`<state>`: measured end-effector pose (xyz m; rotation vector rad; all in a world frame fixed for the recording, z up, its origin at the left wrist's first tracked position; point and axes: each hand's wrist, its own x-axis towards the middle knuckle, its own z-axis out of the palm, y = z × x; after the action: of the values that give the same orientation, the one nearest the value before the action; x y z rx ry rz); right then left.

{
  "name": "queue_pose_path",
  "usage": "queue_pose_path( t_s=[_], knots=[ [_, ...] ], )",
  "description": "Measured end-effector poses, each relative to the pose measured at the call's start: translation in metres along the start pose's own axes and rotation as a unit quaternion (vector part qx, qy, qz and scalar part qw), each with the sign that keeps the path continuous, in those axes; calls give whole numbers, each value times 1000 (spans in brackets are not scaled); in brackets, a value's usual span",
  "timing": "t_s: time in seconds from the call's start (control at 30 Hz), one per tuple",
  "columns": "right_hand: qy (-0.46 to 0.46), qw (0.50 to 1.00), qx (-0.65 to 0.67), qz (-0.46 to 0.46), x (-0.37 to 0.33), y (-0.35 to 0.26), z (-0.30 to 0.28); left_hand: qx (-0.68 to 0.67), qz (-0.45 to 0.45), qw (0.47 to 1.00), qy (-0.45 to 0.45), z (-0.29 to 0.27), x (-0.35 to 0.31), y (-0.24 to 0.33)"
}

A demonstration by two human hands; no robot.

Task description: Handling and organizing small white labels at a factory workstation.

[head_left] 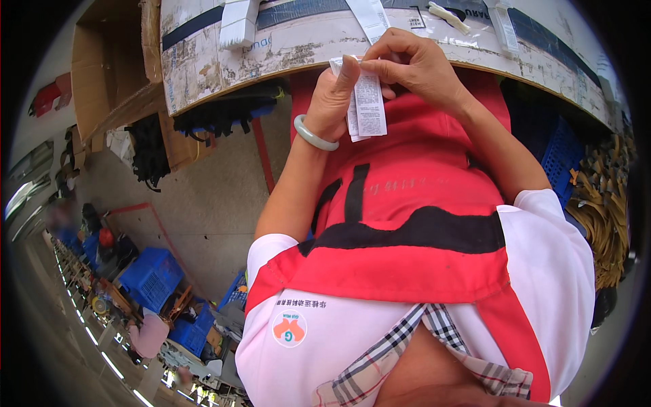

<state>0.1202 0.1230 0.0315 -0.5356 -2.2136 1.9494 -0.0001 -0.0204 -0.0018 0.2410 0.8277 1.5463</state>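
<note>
A small stack of white printed labels (pixel 369 112) is held above my red apron, just in front of the table's near edge. My left hand (pixel 332 98), with a pale bangle at the wrist, grips the stack's left side with the thumb on top. From the right, my right hand (pixel 417 71) is closed in a pinch at the upper end of the same labels. Its fingertips nearly meet my left thumb. A long white label strip (pixel 369 19) lies on the table just beyond my hands.
On the worn, cardboard-covered table (pixel 291 54) lie a white label stack (pixel 237 26), a twisted pale strip (pixel 449 17) and another label bundle (pixel 503 30). Cardboard boxes (pixel 112 74) stand left. Black pieces (pixel 230 112) hang beneath the table. A blue crate (pixel 559 156) and brown strips (pixel 603 210) are right.
</note>
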Motion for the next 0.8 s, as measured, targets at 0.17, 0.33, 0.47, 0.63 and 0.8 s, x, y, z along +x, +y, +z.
queue_pose_path(
  t_s=[0.17,0.33,0.47,0.63,0.8],
  knots=[
    [54,994,-96,-14,14,15,-13,46,25,999,4,-10,-1,-5],
    [172,920,-304,-177,41,27,-27,88,19,995,45,-4,0,-7],
    [182,923,-278,-196,47,40,-26,180,56,975,119,2,-1,-5],
    [180,936,-258,-160,43,23,-21,209,121,959,150,2,2,-1],
    [172,927,-278,-183,49,37,-26,214,125,960,133,1,8,-2]
  ],
)
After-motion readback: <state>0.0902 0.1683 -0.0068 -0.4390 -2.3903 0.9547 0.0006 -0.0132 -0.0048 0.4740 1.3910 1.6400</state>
